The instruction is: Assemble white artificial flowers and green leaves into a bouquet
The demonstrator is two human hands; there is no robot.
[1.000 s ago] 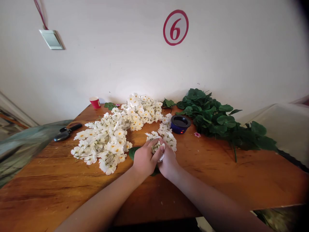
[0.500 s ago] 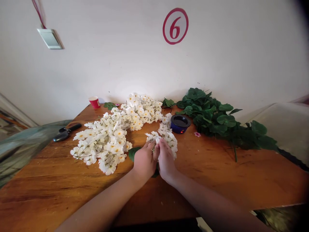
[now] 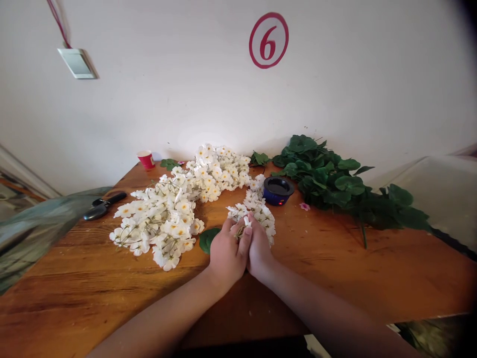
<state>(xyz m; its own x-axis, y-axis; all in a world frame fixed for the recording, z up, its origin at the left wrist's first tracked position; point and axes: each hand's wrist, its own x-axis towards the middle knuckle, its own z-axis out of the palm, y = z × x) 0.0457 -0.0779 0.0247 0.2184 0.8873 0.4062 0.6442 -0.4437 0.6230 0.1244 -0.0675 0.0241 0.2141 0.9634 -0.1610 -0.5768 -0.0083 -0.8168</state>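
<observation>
My left hand (image 3: pixel 228 251) is closed around the thin stems of a bunch of white flowers (image 3: pixel 265 219), near the middle of the table. Pressed against it, my right hand (image 3: pixel 260 248) is closed too, its fingers partly hidden behind the left thumb. A small white piece (image 3: pixel 247 221) shows between the fingertips; whether it is a bud or a petal is too small to tell. Beside my left hand a green leaf (image 3: pixel 208 240) sticks out. The blue pot with a black rim (image 3: pixel 278 191) and a red light stands just beyond the bunch.
White flowers (image 3: pixel 179 219) are heaped at left and back on the wooden table (image 3: pixel 320 278). Green leaves (image 3: pixel 335 184) are piled at right, near a pink blossom (image 3: pixel 304 206). A black-handled tool (image 3: pixel 104 205) and a red cup (image 3: pixel 146 160) are at left.
My left thumb has moved over toward my right hand, and both hands are now pressed closer together. The green leaf beneath them no longer shows below the hands.
</observation>
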